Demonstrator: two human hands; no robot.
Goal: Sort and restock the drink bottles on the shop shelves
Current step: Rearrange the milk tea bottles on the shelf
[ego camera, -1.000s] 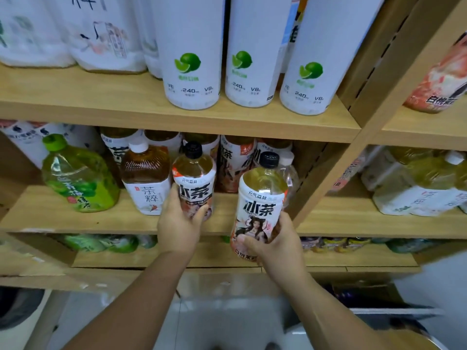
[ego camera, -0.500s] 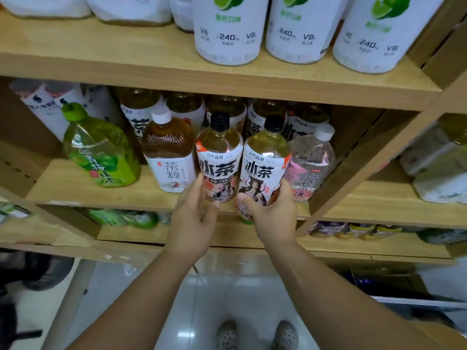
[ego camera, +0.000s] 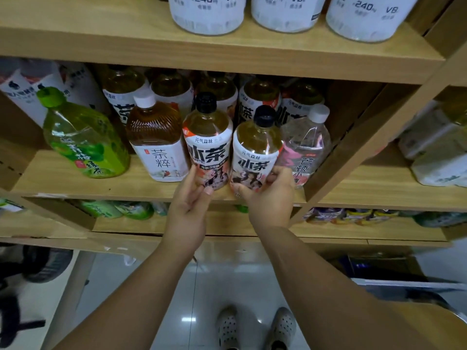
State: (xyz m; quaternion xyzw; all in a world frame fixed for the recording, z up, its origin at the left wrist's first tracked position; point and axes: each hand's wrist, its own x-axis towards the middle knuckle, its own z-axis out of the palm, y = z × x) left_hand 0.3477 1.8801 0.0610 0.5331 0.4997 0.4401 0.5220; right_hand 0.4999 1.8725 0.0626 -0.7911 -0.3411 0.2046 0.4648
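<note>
**A:** We only have the head view here. What's going on at the middle shelf (ego camera: pixel 75 189)?

**B:** There are two black-capped teas side by side in the front row, about dead centre. Our left hand (ego camera: pixel 188 205) comes up from 6 o'clock and rests on the left tea bottle (ego camera: pixel 207 137). The fingers lie fairly straight along the lower label with the thumb tip on the front, so it's more a touch than a grab. That bottle stands upright on the board.

**A:** And the other one?

**B:** Our right hand (ego camera: pixel 270 198) is wrapped round the bottom of the right tea bottle (ego camera: pixel 256 147), thumb across the front and fingers curled round its 3 o'clock side. The bottle tilts a bit, cap toward 1 o'clock. The hand hides the base, so we can't tell if it's sitting on the board.

**A:** What's next to them?

**B:** A pink-label bottle (ego camera: pixel 307 142) is just beside it at 3 o'clock. At 9 o'clock of the left tea is a white-capped bottle (ego camera: pixel 156 137), then a leaning green bottle (ego camera: pixel 83 137). White bottles (ego camera: pixel 207 13) stand on the upper shelf (ego camera: pixel 101 41) at 12, and our shoes (ego camera: pixel 227 329) are at 6.
</note>
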